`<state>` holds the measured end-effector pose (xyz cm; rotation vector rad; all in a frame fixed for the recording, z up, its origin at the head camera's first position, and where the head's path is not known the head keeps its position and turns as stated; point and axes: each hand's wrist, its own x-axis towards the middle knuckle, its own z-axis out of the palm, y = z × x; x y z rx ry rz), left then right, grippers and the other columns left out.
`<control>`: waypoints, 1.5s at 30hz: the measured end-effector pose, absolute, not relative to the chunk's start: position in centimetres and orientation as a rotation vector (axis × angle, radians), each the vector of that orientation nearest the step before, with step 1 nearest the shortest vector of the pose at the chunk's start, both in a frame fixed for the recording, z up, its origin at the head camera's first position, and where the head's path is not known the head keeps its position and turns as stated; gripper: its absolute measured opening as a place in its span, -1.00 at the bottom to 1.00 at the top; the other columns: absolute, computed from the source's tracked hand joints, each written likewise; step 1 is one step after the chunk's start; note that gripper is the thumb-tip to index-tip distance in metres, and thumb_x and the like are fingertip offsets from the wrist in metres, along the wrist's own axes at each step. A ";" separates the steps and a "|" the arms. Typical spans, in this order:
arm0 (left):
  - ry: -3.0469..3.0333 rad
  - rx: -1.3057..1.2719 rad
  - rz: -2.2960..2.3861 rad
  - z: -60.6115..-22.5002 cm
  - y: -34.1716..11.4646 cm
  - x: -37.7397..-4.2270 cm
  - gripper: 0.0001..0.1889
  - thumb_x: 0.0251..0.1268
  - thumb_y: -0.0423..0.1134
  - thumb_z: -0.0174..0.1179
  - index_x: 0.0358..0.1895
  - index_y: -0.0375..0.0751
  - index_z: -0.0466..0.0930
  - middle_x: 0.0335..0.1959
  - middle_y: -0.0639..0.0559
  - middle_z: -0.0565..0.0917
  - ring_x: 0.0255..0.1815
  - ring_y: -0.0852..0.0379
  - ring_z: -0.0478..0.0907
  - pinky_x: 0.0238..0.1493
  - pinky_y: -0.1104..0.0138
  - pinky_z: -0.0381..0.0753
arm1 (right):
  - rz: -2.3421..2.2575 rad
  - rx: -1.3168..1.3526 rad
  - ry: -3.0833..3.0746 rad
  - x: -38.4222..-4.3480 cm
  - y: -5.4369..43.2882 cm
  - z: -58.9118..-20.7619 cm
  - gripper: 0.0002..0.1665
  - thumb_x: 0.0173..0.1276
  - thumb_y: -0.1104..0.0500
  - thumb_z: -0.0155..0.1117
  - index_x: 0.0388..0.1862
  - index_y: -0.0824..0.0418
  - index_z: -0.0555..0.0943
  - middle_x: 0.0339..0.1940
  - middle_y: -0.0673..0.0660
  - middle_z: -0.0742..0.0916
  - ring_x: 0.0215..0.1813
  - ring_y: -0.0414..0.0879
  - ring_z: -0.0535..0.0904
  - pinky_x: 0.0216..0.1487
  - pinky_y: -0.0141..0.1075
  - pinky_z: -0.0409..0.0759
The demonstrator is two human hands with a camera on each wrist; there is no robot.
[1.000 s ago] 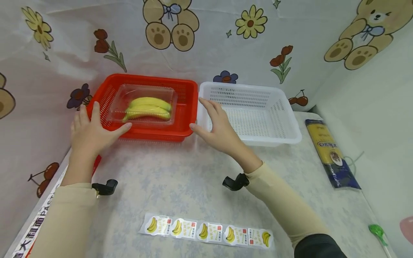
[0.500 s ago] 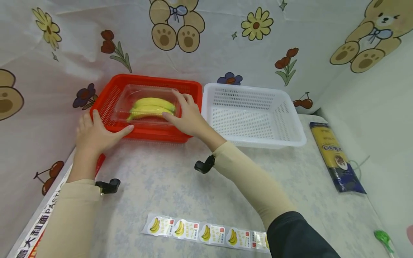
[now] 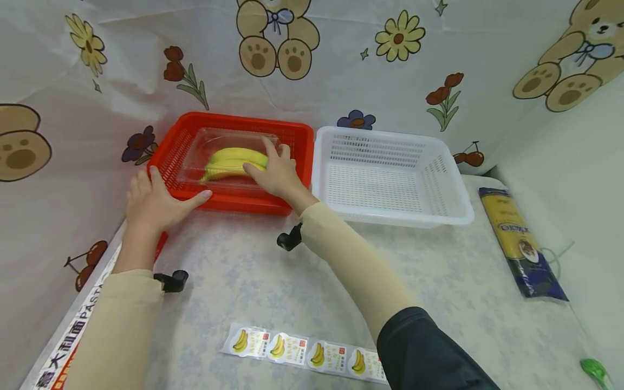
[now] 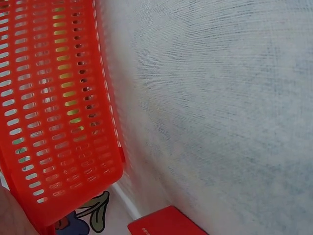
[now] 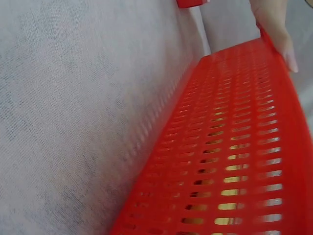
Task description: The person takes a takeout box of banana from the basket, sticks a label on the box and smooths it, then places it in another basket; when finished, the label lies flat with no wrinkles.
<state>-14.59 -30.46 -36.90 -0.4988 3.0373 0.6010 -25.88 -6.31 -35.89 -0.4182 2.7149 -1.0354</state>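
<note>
A red plastic basket stands at the back left of the table. Inside it lies a clear plastic clamshell box, and yellow bananas show through its lid. My left hand rests at the basket's front left corner, with its fingers along the left side and its thumb stretched along the front rim. Over the right end of the clear box is my right hand, thumb and index finger spread apart over the lid. In the right wrist view, my left thumb lies at the basket rim.
A white basket stands right beside the red one. A strip of banana stickers lies near the front, partly covered by my right sleeve. On the right are a yellow and blue packet and a green item.
My right hand has moved left from the gap between the baskets to over the clear box's right end. The left hand stays at the red basket's corner. The head view has shifted slightly.
</note>
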 end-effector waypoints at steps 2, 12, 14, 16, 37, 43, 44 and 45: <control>3.034 -0.501 0.610 -37.0 -30.4 -14.7 0.47 -0.08 0.69 -0.01 0.55 -0.36 -0.55 0.57 -0.46 -0.42 0.56 -0.49 -0.38 0.38 -0.45 -0.11 | -1.042 -0.366 2.704 -26.1 -6.4 -36.4 0.00 0.33 -0.39 0.13 0.61 -0.38 -0.14 0.59 0.17 0.05 0.44 0.25 0.24 0.31 0.15 0.47; 3.044 -0.512 0.635 -37.2 -30.6 -14.8 0.47 -0.09 0.67 0.04 0.56 -0.32 -0.55 0.58 -0.44 -0.39 0.56 -0.48 -0.35 0.35 -0.47 -0.06 | -1.117 -0.317 2.537 -27.3 -6.3 -37.4 0.04 0.38 -0.41 0.04 0.63 -0.30 -0.27 0.67 0.22 -0.02 0.64 0.35 -0.13 0.45 0.33 0.16; 3.040 -0.514 0.637 -37.2 -30.6 -14.8 0.47 -0.10 0.67 0.04 0.56 -0.32 -0.55 0.58 -0.44 -0.39 0.56 -0.48 -0.35 0.35 -0.47 -0.05 | -1.127 -0.313 2.508 -27.5 -6.3 -37.4 0.03 0.40 -0.38 0.03 0.63 -0.28 -0.28 0.68 0.14 0.03 0.64 0.33 -0.19 0.47 0.32 0.12; 3.035 -0.514 0.641 -37.2 -30.5 -14.8 0.47 -0.10 0.67 0.05 0.56 -0.32 -0.55 0.58 -0.44 -0.40 0.56 -0.48 -0.35 0.34 -0.47 -0.04 | -1.136 -0.301 2.489 -27.6 -6.3 -37.3 0.03 0.41 -0.35 0.05 0.64 -0.27 -0.27 0.67 0.06 0.08 0.65 0.27 -0.09 0.49 0.25 0.15; 3.002 -0.484 0.622 -36.7 -30.5 -14.9 0.49 -0.09 0.67 0.05 0.54 -0.36 -0.59 0.56 -0.47 -0.45 0.55 -0.51 -0.42 0.38 -0.46 -0.16 | -1.393 -0.384 2.511 -26.5 -4.9 -34.3 -0.17 0.49 -0.19 0.04 0.60 -0.36 -0.11 0.54 0.02 0.35 0.12 0.02 0.56 0.15 -0.05 0.56; 3.008 -0.480 0.610 -36.9 -30.6 -15.0 0.49 -0.08 0.67 0.03 0.53 -0.37 -0.61 0.55 -0.49 -0.45 0.54 -0.52 -0.41 0.37 -0.46 -0.16 | -1.499 -0.419 2.466 -25.6 -3.1 -32.2 -0.17 0.49 -0.20 0.06 0.59 -0.40 -0.09 0.52 0.00 0.34 -0.37 0.04 0.56 -0.31 -0.19 0.62; 3.010 -0.478 0.614 -36.9 -30.6 -15.0 0.49 -0.08 0.67 0.03 0.53 -0.37 -0.61 0.55 -0.49 -0.44 0.54 -0.52 -0.41 0.37 -0.46 -0.16 | -1.520 -0.431 2.450 -25.5 -2.7 -31.9 -0.17 0.49 -0.19 0.07 0.59 -0.40 -0.09 0.51 0.00 0.34 -0.48 0.02 0.50 -0.40 -0.23 0.59; 3.009 -0.479 0.617 -36.9 -30.7 -15.0 0.49 -0.09 0.67 0.03 0.53 -0.37 -0.61 0.55 -0.49 -0.44 0.54 -0.52 -0.41 0.37 -0.46 -0.16 | -1.539 -0.443 2.427 -25.3 -2.3 -31.5 -0.17 0.49 -0.19 0.07 0.59 -0.41 -0.09 0.48 0.01 0.37 -0.55 -0.01 0.43 -0.46 -0.26 0.55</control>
